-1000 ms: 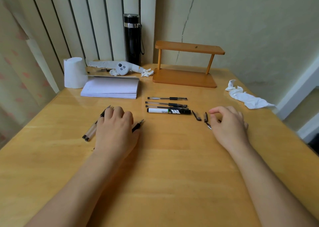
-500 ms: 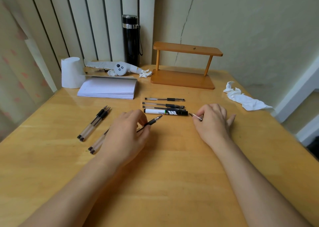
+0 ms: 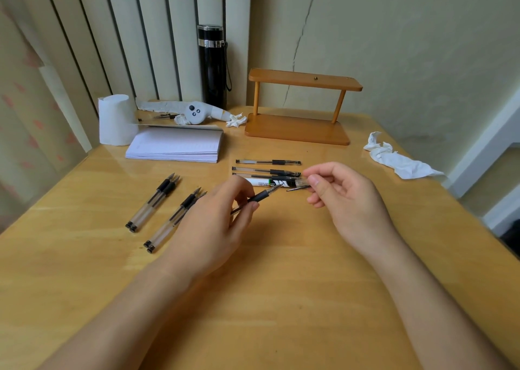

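My left hand (image 3: 213, 223) grips an uncapped gel pen (image 3: 261, 196) with a black grip, its tip pointing right and away from me. My right hand (image 3: 342, 194) pinches a small clear pen cap (image 3: 301, 184) between thumb and fingers, a short gap from the pen's tip. Both are held just above the wooden table (image 3: 281, 285). Behind them lie three capped pens (image 3: 267, 162) and a white marker (image 3: 264, 183) in a row. Two pairs of uncapped pens (image 3: 153, 202) lie to the left.
A stack of paper (image 3: 176, 146), a toilet roll (image 3: 115, 119), a grey controller (image 3: 195, 113) and a black flask (image 3: 212, 66) stand at the back left. A wooden rack (image 3: 301, 108) sits at the back. Crumpled tissue (image 3: 399, 160) lies far right.
My left hand lifted a pen from the left group and brought it toward the middle. My right hand picked up a cap on the right and raised it to meet the pen tip.
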